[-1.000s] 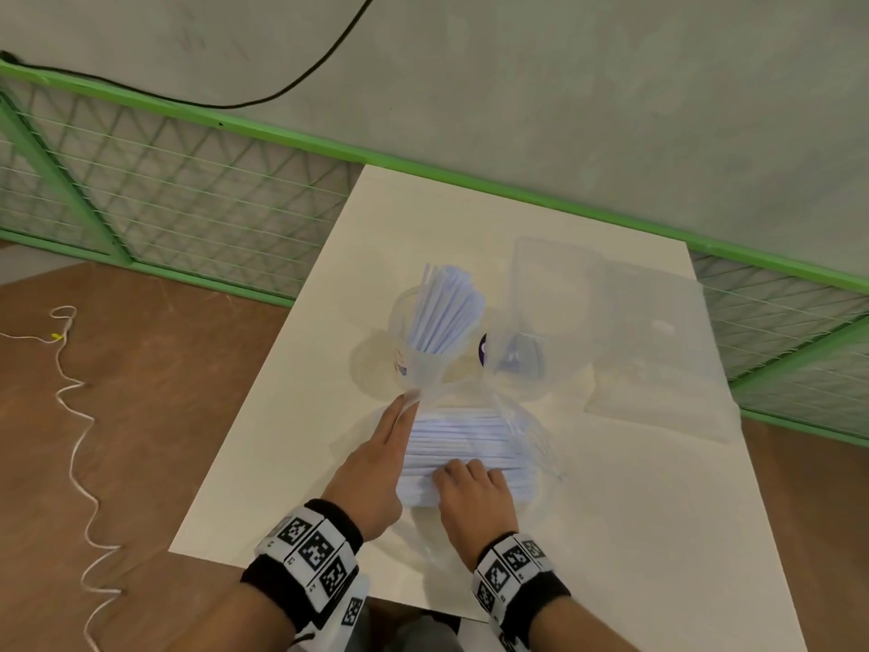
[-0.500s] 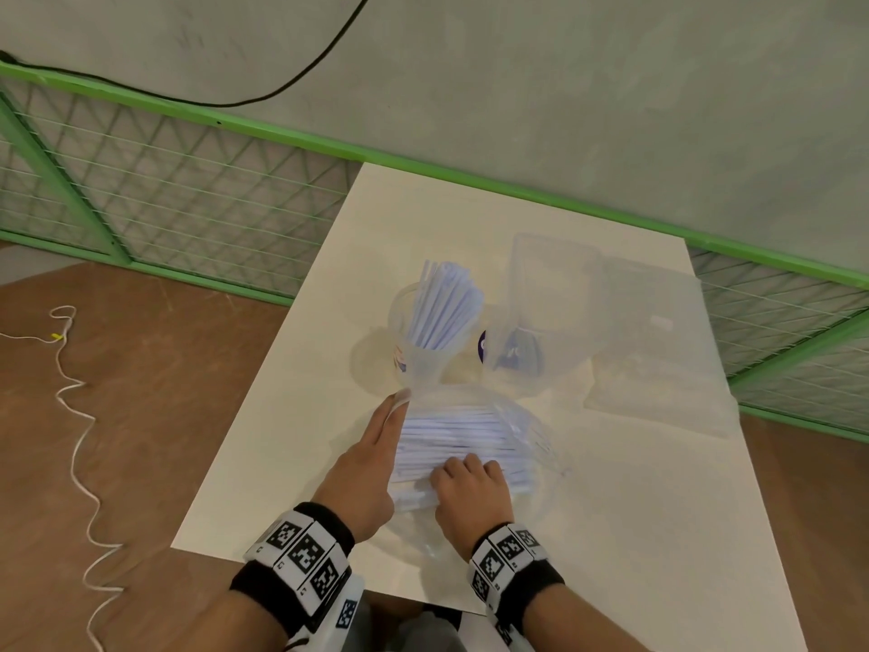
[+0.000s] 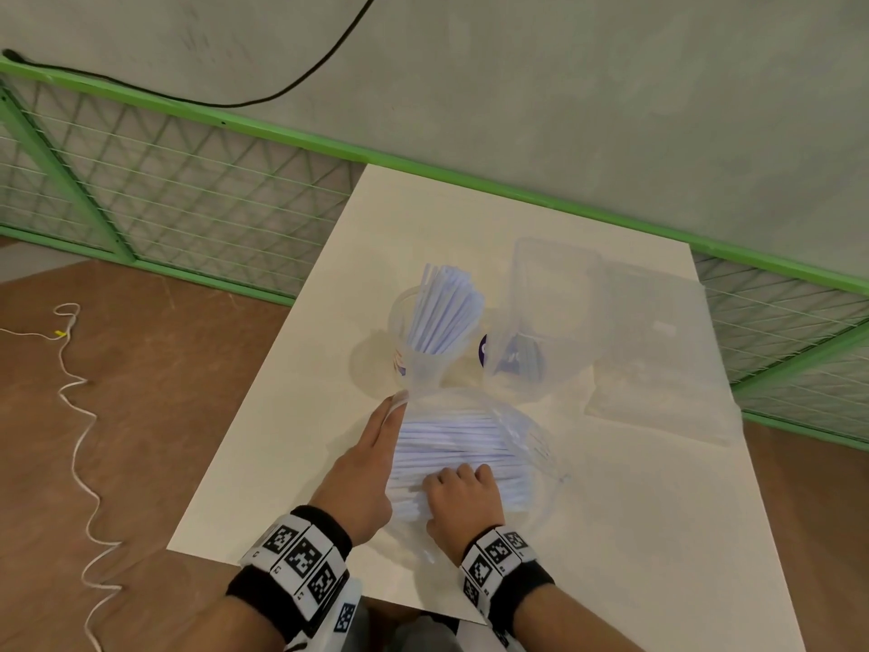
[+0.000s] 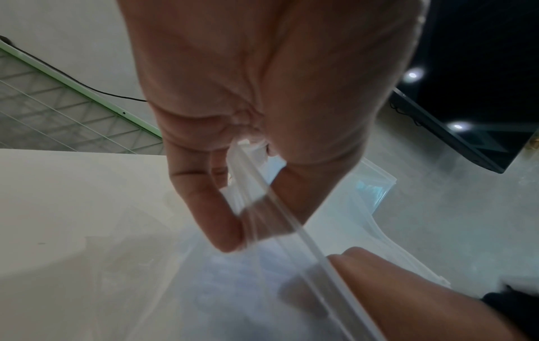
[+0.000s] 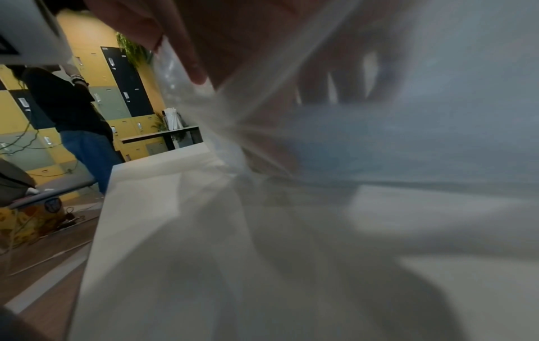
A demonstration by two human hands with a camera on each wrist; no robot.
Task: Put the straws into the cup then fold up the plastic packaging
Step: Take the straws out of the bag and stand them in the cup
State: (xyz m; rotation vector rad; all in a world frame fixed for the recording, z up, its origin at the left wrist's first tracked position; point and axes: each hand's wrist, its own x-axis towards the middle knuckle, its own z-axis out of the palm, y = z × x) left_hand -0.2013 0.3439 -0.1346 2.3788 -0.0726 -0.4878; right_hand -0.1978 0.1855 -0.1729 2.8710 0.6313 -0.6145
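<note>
Your biggest risk is the cup (image 3: 414, 350) just above centre of the head view: it already stands full of straws (image 3: 444, 312), and the plastic packaging (image 3: 526, 435) bunches right against its base. Tug the film your way and you could tip the cup and spill them across the counter (image 3: 635, 534). The remaining straws (image 3: 451, 444) lie loose in the packaging at centre frame; a weak grip may let them slide out of the open mouth.

Your left hand (image 3: 364, 472) pinches the packaging's mouth edge between thumb and fingers, the fingers fairly straight alongside the bundle. Your right hand (image 3: 463, 503) is curled, knuckles up, closed over the near straws; whether through the film or inside it, you cannot tell.
</note>
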